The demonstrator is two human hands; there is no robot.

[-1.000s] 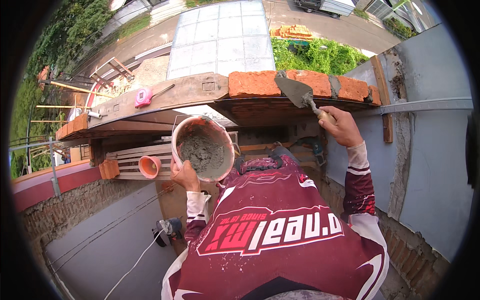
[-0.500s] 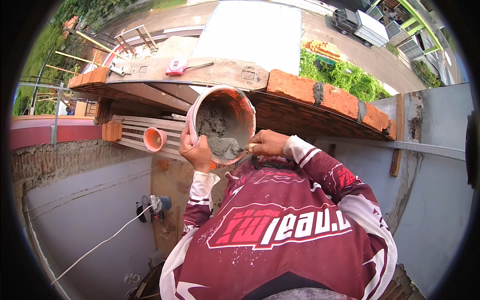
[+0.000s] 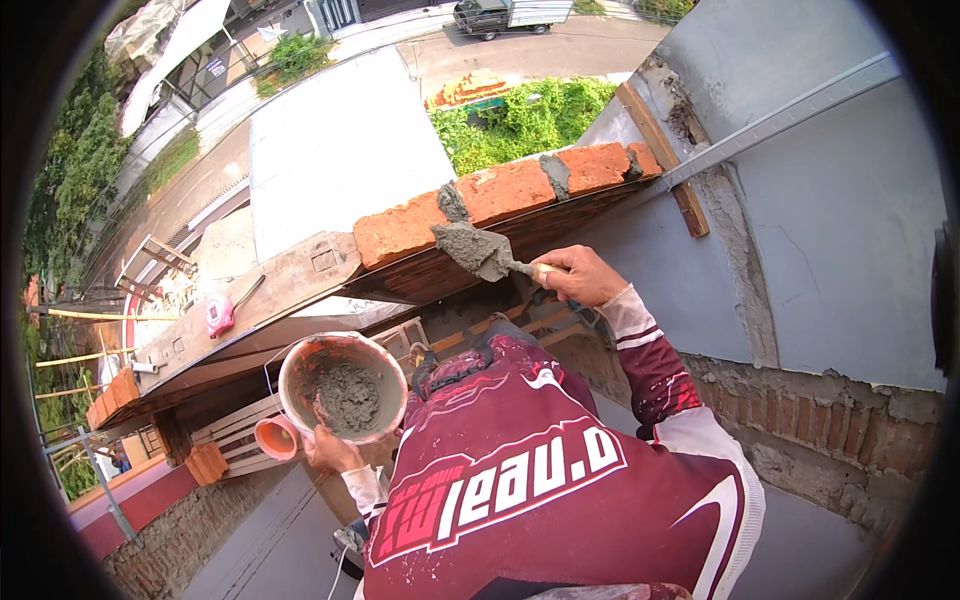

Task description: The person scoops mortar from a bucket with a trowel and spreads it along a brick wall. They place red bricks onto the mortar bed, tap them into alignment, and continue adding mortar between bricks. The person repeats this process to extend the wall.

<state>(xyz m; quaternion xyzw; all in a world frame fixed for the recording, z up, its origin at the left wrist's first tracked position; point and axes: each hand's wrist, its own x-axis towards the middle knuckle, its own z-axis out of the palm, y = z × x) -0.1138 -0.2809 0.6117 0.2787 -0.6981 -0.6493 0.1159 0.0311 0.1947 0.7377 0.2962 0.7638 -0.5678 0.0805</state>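
My right hand [image 3: 580,274] is closed round the handle of a trowel [image 3: 518,266]. A lump of grey mortar [image 3: 468,247] covers the trowel's blade. The blade is at the near edge of a row of orange bricks [image 3: 510,190], just below a mortar joint [image 3: 453,203]; whether it touches them I cannot tell. With my left hand [image 3: 335,450] I grip the near rim of a bucket [image 3: 398,400], tilted so its inside shows. More wet mortar [image 3: 347,397] lies in the bucket.
A wooden beam [image 3: 295,283] with a pink tape measure [image 3: 220,314] on it continues the brick row leftward. Beside the bucket is a small orange pot [image 3: 276,437]. Grey wall panels [image 3: 840,220] and a metal straightedge [image 3: 780,123] stand at right.
The trowel has come out of the bucket loaded with mortar and moved up to the bricks. My left hand has lowered the bucket leftward. The view has turned right.
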